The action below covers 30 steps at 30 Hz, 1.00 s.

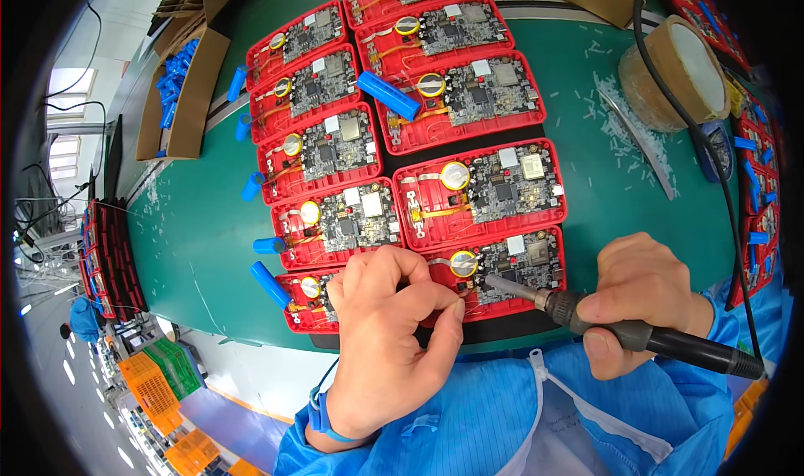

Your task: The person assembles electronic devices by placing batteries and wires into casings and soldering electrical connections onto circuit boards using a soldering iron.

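Head view. At lower centre, a circuit board (528, 265) is seen face up in its red case (502, 311). Soldering iron (632, 335) is gripped pen-fashion by the right hand (645, 296), presumably for fine aim; tip angled at the board. Left hand (389, 334) bent over the case, thumb and forefinger together; anything pinched between cannot be told. More cases are set in two columns, likely for easy reach.

Green worktop (201, 250) strewn at upper right with white bits (624, 120). Orange crates (151, 391) seen at lower left.
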{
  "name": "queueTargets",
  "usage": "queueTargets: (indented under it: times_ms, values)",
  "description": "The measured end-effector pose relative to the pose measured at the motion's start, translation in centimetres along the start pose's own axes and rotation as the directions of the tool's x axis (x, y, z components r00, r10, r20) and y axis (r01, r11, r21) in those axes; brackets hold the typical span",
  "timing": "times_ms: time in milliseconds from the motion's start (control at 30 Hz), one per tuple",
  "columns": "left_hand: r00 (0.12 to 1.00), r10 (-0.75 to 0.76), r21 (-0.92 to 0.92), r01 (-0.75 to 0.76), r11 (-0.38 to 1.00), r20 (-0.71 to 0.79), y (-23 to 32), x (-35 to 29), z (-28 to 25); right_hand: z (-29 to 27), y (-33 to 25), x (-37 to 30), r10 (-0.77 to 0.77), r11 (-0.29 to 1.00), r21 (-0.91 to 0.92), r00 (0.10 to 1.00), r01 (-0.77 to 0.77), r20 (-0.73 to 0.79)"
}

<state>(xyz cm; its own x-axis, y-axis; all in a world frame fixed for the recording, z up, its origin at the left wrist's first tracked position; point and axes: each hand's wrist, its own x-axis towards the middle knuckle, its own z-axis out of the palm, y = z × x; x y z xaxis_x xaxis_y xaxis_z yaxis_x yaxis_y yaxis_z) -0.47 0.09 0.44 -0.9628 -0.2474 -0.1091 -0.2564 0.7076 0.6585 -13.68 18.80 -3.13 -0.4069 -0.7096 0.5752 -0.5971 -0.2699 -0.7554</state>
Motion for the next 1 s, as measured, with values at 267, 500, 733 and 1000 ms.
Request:
queueTargets:
  times_ms: [267, 500, 733, 1000]
  values:
    - [1.000, -0.006, 0.009, 0.006, 1.000, 0.001, 0.03, 0.08, 0.01, -0.08, -0.03, -0.05, 0.008, 1.000, 0.004, 1.000, -0.008, 0.000]
    - [1.000, -0.001, 0.016, 0.001, 1.000, -0.001, 0.11, 0.15, 0.02, -0.07, -0.06, -0.02, 0.016, 1.000, 0.001, 1.000, -0.016, 0.000]
    - [1.000, -0.004, 0.019, 0.004, 1.000, 0.008, 0.16, 0.20, 0.00, -0.09, -0.13, -0.02, 0.029, 1.000, -0.012, 1.000, -0.029, 0.011]
    - [1.000, -0.013, 0.014, 0.013, 1.000, 0.013, -0.03, 0.15, 0.08, -0.14, -0.10, 0.00, 0.022, 1.000, -0.017, 1.000, -0.022, 0.009]
